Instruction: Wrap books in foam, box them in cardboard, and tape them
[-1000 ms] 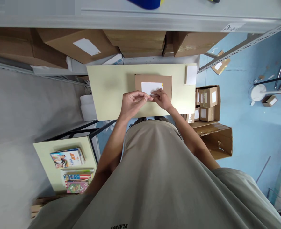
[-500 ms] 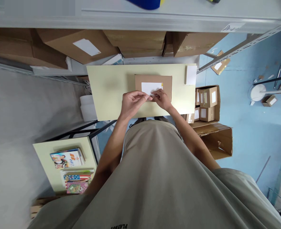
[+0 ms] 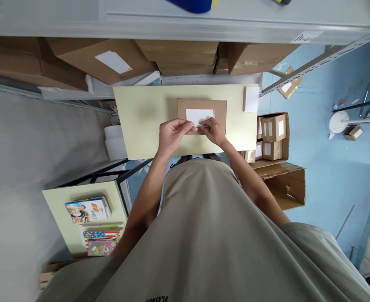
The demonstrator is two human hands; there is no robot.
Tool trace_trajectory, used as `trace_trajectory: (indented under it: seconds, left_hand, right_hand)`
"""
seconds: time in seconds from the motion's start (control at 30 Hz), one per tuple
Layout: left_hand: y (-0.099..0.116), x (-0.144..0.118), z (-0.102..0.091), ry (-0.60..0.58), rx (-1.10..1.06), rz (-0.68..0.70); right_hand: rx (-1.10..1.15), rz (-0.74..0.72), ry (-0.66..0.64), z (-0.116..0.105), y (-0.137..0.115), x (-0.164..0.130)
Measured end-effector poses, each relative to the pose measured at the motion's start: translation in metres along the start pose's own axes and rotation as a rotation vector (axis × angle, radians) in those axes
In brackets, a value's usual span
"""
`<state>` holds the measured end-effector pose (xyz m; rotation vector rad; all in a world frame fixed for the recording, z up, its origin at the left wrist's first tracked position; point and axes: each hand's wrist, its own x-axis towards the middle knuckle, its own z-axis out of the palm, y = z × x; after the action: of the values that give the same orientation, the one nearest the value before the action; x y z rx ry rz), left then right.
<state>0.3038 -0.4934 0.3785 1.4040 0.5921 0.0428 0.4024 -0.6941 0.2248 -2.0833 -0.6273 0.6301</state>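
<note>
Flat brown cardboard parcel (image 3: 201, 113) bears a white rectangular label (image 3: 199, 116) with a small yellow mark at its right edge. Pale yellow-green tabletop (image 3: 147, 117). Floor light blue (image 3: 323, 167). Colourful booklets (image 3: 87, 209) show printed pictures.

Fingers (image 3: 194, 127) cover label's (image 3: 199, 115) near edge; print unreadable.

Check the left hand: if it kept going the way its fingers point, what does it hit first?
Left hand points toward the right hand; it would likely meet those fingers first, over the white label on the cardboard box.
</note>
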Motion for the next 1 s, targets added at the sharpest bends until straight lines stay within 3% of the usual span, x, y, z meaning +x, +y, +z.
trace_trajectory:
  seconds: [0.33,0.73,1.0]
  left_hand:
    - [0.0003,0.0016,-0.0063,-0.066,-0.071,-0.027]
    - [-0.0026,0.0067,-0.0066,-0.014,-0.002,-0.042]
    - [-0.0007,0.0041,-0.0109,-0.071,-0.043,-0.03]
  right_hand:
    - [-0.011,0.001,-0.009,-0.0008,-0.0033,0.0012]
    - [0.025,0.018,-0.004,-0.0013,-0.0039,0.0004]
    - [-0.007,0.019,-0.017,-0.0001,-0.001,0.0009]
